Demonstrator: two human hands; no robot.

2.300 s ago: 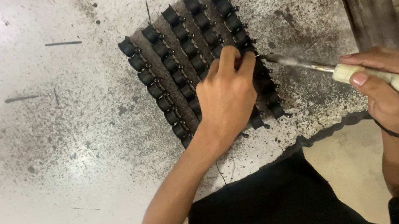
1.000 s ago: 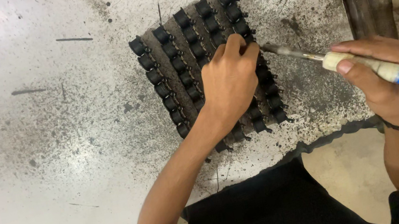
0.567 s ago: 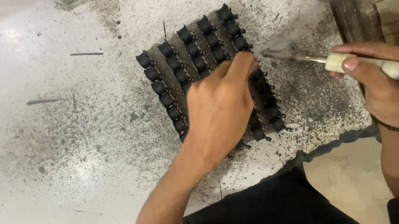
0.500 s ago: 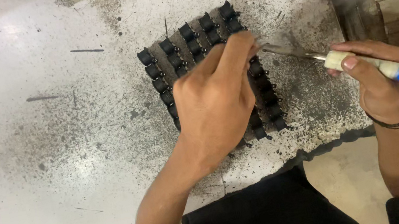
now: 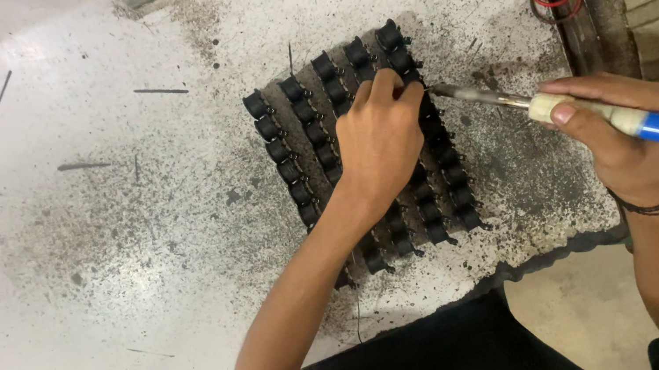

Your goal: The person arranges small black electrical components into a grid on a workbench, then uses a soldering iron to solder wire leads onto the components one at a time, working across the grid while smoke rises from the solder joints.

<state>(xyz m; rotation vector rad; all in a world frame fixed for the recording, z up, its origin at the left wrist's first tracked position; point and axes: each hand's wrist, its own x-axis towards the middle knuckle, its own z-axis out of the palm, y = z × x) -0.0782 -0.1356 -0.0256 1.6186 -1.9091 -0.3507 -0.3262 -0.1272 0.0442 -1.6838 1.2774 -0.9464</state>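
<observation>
1. The soldering iron (image 5: 604,117) lies nearly level, its long axis running right to left, with the metal tip aimed at the right edge of the block of black components (image 5: 360,153).
2. The right hand (image 5: 629,135) is wrapped tight around the iron's pale collar and blue handle, which runs out of the picture at the right.
3. The left hand (image 5: 380,141) lies on the block with fingers pressed together, fingertips curled onto the upper rows beside the tip.
4. The block sits tilted on the speckled white worktable (image 5: 91,252).
5. The left hand hides the middle rows; whether the fingertips pinch anything cannot be told.
</observation>
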